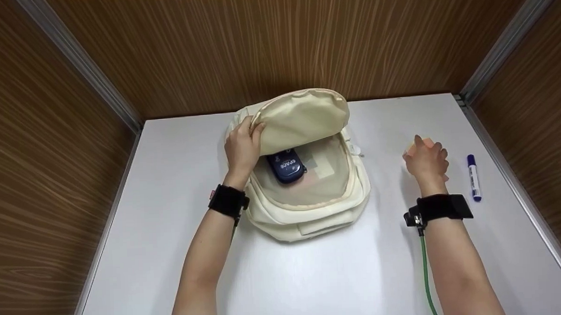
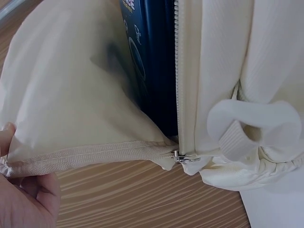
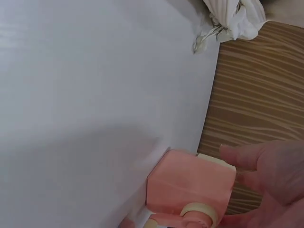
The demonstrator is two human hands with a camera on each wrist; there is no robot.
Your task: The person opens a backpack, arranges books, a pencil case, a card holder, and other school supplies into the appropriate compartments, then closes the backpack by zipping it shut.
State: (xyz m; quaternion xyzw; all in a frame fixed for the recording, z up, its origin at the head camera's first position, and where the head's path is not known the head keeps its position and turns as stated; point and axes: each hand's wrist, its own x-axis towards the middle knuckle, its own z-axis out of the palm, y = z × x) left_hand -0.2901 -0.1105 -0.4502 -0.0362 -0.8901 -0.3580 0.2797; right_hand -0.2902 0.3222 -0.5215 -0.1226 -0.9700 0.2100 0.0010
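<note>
Cream backpack [image 1: 310, 198]; navy pouch [image 1: 286, 166]; pink box [image 3: 190, 187]; blue marker [image 1: 473, 178]; white table [image 1: 312, 277]; wood-grain walls [image 1: 239, 42].

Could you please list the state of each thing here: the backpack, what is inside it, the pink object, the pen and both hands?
Backpack: unzipped, flap lifted.
Navy case: lying inside the backpack.
Pink object: on the table, held.
Marker pen: capped, lying flat, untouched.
Left hand: pinching the flap edge.
Right hand: fingers curled around the pink object.

I see a white table [image 1: 312, 277] carrying a cream backpack [image 1: 310, 207] near the back, a blue marker [image 1: 473, 178] by the right edge, and what looks like a pink box [image 3: 190, 185] between them
</note>
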